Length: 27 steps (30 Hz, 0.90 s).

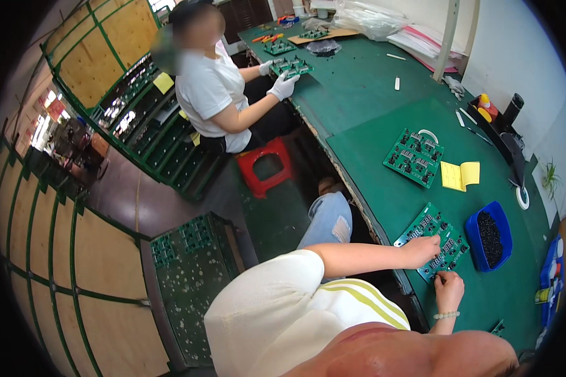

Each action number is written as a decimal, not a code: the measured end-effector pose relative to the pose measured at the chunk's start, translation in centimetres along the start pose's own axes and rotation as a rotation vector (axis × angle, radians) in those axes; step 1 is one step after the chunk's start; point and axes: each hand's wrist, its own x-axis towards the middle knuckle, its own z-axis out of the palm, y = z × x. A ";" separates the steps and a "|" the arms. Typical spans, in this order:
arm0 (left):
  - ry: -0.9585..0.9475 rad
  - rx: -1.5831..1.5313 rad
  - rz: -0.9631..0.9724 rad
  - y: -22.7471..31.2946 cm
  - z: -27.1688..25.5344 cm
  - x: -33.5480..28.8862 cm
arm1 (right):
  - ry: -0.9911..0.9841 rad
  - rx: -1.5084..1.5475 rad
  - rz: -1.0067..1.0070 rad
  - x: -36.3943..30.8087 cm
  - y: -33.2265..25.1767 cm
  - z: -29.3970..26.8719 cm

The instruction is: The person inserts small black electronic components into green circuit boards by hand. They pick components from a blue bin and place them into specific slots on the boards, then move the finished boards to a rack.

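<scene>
A green circuit board (460,244) with digit displays and small black parts lies at the table's near edge. My left hand (423,251) reaches over it, fingertips pinched together on its middle; what they hold, if anything, is too small to name. At the board's lower edge my right hand (449,294), with a beaded bracelet on the wrist, has its fingers curled closed around something dark that I cannot make out. Right beside the board, a blue bin (470,234) holds many small black pieces (489,239).
Farther up the green table (365,147) lie another circuit board (414,157) and a yellow notepad (456,176). A black holder (508,135) stands by the wall. Across the corner, a person in white gloves (284,87) holds a board (292,66). A red stool (265,166) stands below.
</scene>
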 end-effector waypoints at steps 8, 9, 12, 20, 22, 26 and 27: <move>0.195 -0.147 0.225 4.3 -2.7 -2.6 | -0.027 1.715 0.546 -1.0 -2.4 -0.9; 0.202 -0.179 0.253 5.0 -3.0 -2.8 | -0.080 1.719 0.542 -1.0 -2.7 -0.7; 0.156 -0.189 0.224 5.7 -3.7 -3.5 | -0.198 1.715 0.522 -1.1 -3.2 1.3; 0.094 -0.255 0.059 5.1 -4.3 -4.8 | -0.288 1.788 0.565 -1.7 -4.5 3.2; 0.070 -0.278 0.024 4.8 -4.3 -5.0 | -0.290 1.787 0.592 -2.0 -4.6 3.3; 0.022 -0.302 0.029 3.7 -4.5 -5.1 | -0.277 1.790 0.685 -2.1 -5.3 3.0; 0.015 -0.305 0.029 3.6 -4.5 -5.2 | -0.281 1.776 0.696 -2.2 -5.3 2.9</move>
